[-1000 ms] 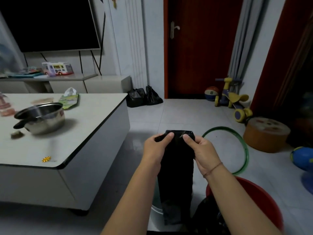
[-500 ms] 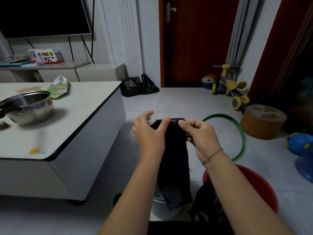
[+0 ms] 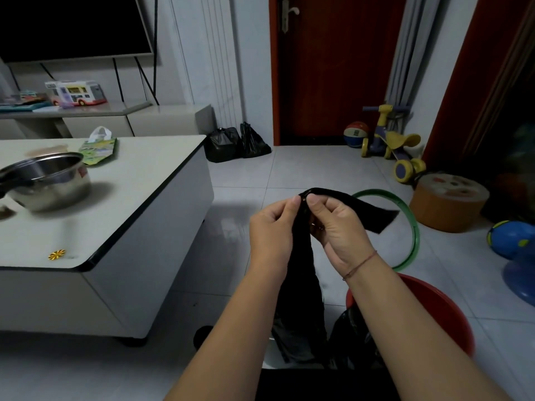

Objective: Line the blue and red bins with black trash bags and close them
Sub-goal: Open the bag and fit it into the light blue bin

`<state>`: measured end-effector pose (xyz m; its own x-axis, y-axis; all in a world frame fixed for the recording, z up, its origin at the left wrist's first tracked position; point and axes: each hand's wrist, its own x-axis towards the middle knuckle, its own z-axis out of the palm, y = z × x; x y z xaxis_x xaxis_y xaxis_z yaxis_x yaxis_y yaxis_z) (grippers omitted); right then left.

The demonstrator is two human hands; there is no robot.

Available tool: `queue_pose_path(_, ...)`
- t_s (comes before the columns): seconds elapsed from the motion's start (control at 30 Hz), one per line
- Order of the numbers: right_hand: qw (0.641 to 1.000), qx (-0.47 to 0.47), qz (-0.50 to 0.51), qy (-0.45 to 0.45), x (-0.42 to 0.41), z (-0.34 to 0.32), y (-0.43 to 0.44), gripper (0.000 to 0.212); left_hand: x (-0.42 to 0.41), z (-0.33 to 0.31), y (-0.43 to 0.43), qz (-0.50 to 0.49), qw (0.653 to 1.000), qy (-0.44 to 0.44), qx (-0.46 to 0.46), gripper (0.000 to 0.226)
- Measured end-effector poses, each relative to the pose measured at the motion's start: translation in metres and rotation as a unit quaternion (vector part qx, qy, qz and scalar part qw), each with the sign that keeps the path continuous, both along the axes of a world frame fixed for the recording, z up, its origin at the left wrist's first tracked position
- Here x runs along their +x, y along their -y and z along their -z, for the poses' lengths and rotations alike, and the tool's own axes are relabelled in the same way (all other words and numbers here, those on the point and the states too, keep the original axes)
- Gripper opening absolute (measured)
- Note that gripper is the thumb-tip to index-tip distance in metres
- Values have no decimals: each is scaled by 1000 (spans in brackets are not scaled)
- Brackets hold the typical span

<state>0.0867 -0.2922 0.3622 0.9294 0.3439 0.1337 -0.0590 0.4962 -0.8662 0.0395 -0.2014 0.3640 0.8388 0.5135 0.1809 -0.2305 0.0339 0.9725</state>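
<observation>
The low table stands well to the left of the grip, with a steel pot on its top. The red bin sits below and to the right of the grip, with dark plastic showing inside its near edge. A pale container lies directly below the grip; its colour cannot be confirmed. The black bag hangs folded from the grip, with one flap extending to the right. The left hand and right hand pinch the bag's top edge between thumb and fingertips, close together. Judged step: separating the bag's layers to find the mouth. The next move calls for rubbing the layers apart, then spreading the opening over a bin rim.
</observation>
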Motion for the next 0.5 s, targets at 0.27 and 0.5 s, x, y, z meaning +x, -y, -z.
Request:
queue_pose_path(0.27, 993, 10, 115, -12, 26, -1, 34, 21, 4, 5, -48, -84, 983, -34, -159, 25)
queue_pose_path(0.5, 980, -37, 193, -34, 34, 5, 40, 25, 6, 13, -69, -89, 962, -13, -257, 20)
